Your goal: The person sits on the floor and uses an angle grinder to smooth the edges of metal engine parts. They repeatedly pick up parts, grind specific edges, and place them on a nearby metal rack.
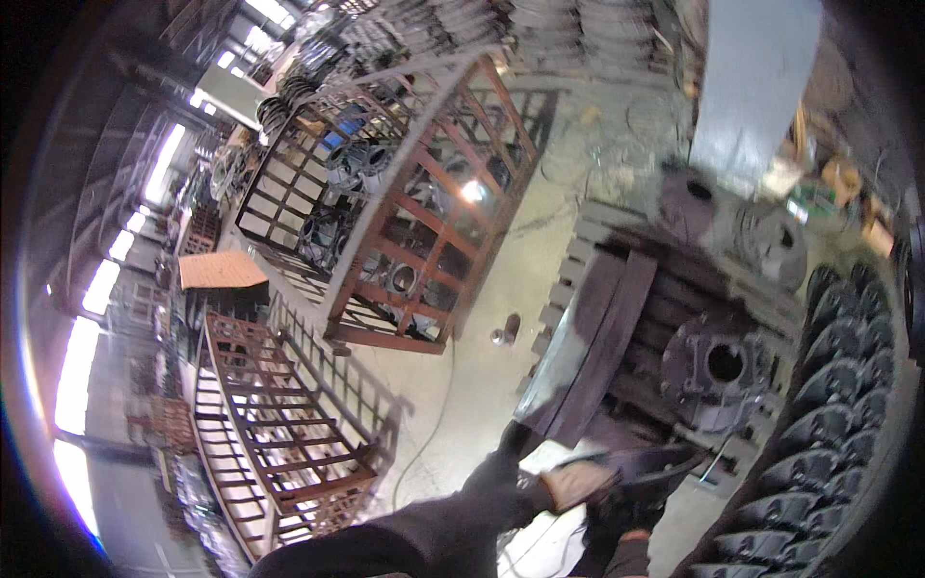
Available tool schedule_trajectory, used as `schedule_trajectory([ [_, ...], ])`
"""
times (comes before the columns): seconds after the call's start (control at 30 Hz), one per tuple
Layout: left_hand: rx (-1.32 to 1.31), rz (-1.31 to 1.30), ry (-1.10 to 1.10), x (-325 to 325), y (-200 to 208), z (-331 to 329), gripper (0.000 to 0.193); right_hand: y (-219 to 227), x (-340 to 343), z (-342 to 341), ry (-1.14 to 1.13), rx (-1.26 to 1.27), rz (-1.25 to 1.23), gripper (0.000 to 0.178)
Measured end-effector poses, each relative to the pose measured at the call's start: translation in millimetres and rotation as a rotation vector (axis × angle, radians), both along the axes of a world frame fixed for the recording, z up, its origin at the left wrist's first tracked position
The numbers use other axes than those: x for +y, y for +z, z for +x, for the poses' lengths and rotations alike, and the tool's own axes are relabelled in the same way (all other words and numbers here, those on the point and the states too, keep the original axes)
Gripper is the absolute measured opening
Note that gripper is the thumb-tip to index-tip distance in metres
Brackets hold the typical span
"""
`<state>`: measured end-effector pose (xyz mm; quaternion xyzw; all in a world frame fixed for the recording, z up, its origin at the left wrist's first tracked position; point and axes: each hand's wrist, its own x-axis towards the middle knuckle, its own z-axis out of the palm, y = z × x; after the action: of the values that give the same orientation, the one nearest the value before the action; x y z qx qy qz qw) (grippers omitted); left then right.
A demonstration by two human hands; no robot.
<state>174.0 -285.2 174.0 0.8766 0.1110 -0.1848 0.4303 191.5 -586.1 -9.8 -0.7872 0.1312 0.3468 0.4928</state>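
Note:
My left hand [578, 484], bare below a dark sleeve, reaches in from the lower left. Its fingers close at the edge of a dark, curved, shell-like piece [646, 464], whose exact kind is blurred. Close to its right, my right hand [624, 515] looks dark, as if gloved, with a strip of bare wrist showing; its fingers are hidden against the dark piece. Just beyond lies a round flanged metal casting [718, 371] with a central hole, on a slotted metal worktable [674, 289]. A thin rod-like tool [715, 460] rests by the table's near edge.
Rusty cage crate [434, 231] holds castings at centre left; another barred rack [279, 414] stands nearer. Rows of dark, curved castings [819, 424] line the right. Two round flanged parts [686, 204] sit at the table's far end. A small cylinder [505, 330] and cable lie on the floor.

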Motion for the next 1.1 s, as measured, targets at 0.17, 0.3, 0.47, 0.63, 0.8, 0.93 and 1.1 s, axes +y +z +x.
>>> schedule_trajectory([
  [0.17,0.029,-0.242,0.412,20.1,118.6,-128.0,0.02,117.6,58.9,-32.3,0.134,0.134,0.14,0.046],
  [0.3,0.026,-0.411,0.698,39.8,209.4,-237.7,0.025,197.3,116.8,-53.8,0.333,0.182,0.224,0.047],
  [0.47,-0.031,-0.781,0.965,82.9,324.6,-369.7,0.032,289.5,201.5,-120.0,0.604,0.2,0.346,0.05],
  [0.63,0.241,-0.456,1.087,140.9,412.8,-469.8,0.033,374.1,332.4,-222.8,0.559,0.68,0.587,0.054],
  [0.8,0.17,-0.242,1.405,161.6,449.9,-558.4,0.048,469.0,452.9,-327.1,0.4,0.868,0.334,0.056],
  [0.93,0.177,-0.013,1.745,172.9,432.4,-600.7,0.047,523.8,527.6,-402.5,0.831,0.627,0.493,0.047],
  [1.1,-0.028,0.262,1.881,222.2,393.2,-664.5,0.06,511.6,627.0,-467.9,0.918,0.854,0.407,0.046],
])
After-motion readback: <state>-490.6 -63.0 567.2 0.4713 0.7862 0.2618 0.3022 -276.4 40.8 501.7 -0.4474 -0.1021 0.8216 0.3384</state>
